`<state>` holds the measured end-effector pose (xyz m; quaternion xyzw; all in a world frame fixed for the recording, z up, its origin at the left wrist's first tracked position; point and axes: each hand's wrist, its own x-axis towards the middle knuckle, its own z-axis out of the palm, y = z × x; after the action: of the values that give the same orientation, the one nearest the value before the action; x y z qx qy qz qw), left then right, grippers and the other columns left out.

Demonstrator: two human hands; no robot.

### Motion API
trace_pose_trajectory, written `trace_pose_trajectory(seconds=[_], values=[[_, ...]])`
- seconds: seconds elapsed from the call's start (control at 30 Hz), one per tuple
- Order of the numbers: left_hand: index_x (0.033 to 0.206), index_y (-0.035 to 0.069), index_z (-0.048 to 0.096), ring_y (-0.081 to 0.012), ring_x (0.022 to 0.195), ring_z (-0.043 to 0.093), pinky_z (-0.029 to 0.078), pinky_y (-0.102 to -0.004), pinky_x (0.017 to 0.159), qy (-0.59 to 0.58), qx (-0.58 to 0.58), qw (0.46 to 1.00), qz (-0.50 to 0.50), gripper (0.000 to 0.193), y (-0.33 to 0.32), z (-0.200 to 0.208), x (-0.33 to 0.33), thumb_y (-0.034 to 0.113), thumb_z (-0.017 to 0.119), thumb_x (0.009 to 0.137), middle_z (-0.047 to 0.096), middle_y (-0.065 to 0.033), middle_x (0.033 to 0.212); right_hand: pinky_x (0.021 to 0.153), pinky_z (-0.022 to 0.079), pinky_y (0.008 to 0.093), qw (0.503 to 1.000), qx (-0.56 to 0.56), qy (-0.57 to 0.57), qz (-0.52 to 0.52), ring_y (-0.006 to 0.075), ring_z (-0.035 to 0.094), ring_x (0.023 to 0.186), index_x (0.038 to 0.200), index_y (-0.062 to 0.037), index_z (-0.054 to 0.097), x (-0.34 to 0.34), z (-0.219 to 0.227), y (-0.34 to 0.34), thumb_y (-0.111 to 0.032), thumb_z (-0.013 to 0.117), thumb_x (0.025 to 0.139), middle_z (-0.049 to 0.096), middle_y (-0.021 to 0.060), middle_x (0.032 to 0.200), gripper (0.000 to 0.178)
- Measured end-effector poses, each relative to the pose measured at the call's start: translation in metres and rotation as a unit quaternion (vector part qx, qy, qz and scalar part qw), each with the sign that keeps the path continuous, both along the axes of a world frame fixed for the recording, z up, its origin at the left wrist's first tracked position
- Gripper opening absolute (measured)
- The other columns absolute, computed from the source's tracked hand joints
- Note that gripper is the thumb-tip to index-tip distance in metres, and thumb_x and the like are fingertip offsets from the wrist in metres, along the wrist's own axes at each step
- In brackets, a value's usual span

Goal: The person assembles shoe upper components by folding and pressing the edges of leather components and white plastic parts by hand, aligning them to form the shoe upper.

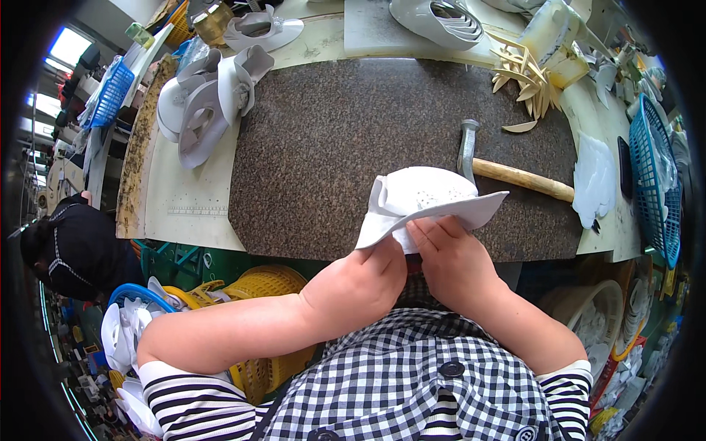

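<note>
A white shoe upper (434, 189) with small decorations on its toe is held up over the front edge of a dark speckled stone slab (316, 147). My left hand (365, 275) grips its lower left edge, fingers partly hidden beneath it. My right hand (452, 257) pinches the edge nearer the middle, its fingertips pressed against the white material. Just behind the upper lies a hammer (522, 178) with a wooden handle, its metal head partly covered by the upper.
Several white shoe uppers (202, 117) stand left of the slab, and a nested stack (441, 23) sits at the back. Beige curved pieces (526, 81) lie back right, near white pieces (594, 180) and a blue basket (653, 180). A yellow basket (268, 283) is below left. Another person (84, 246) sits far left.
</note>
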<state>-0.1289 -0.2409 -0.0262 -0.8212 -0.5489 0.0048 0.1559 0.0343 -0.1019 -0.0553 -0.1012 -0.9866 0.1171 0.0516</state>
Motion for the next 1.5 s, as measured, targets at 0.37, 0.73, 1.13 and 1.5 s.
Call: trace_pose_trajectory(seconds=[0.37,0.73,1.13,1.5], values=[[0.098,-0.001,0.070,-0.0228,0.092,0.065,0.055,-0.0325,0.075,-0.095,0.050,0.991,0.079,0.027,-0.024,-0.030,-0.001,0.013,0.063,0.076,0.068,-0.0131,0.104,0.068,0.057,0.0388,0.999,0.011,0.024,-0.040,0.0311,0.070,0.080,0.091,-0.0016,0.068,-0.060,0.005,-0.019,-0.006,0.064,0.077,0.067,0.0139,0.086,0.016],[0.099,-0.001,0.071,-0.0213,0.085,0.067,0.054,-0.0314,0.071,-0.130,0.068,0.987,0.070,0.027,-0.024,-0.030,-0.006,0.014,0.063,0.079,0.069,-0.0143,0.101,0.071,0.051,0.0422,0.989,0.057,0.132,-0.042,0.0326,0.064,0.084,0.087,-0.0030,0.066,-0.072,-0.003,-0.008,-0.010,0.063,0.076,0.064,0.0147,0.087,0.013],[0.097,-0.002,0.070,-0.0228,0.085,0.067,0.054,-0.0315,0.072,-0.121,0.061,0.989,0.064,0.026,-0.023,-0.027,-0.005,0.015,0.063,0.079,0.070,-0.0155,0.099,0.070,0.054,0.0420,0.998,0.017,0.044,-0.029,0.0330,0.068,0.082,0.088,-0.0032,0.069,-0.068,0.008,-0.006,-0.006,0.065,0.075,0.067,0.0149,0.084,0.013],[0.092,-0.002,0.068,-0.0235,0.085,0.068,0.054,-0.0314,0.068,-0.135,0.052,0.987,0.068,0.021,-0.021,-0.025,-0.005,0.014,0.064,0.077,0.069,-0.0167,0.098,0.071,0.054,0.0421,0.998,-0.048,0.021,-0.032,0.0330,0.067,0.083,0.088,-0.0034,0.069,-0.067,0.014,-0.005,-0.004,0.067,0.072,0.067,0.0143,0.085,0.016]])
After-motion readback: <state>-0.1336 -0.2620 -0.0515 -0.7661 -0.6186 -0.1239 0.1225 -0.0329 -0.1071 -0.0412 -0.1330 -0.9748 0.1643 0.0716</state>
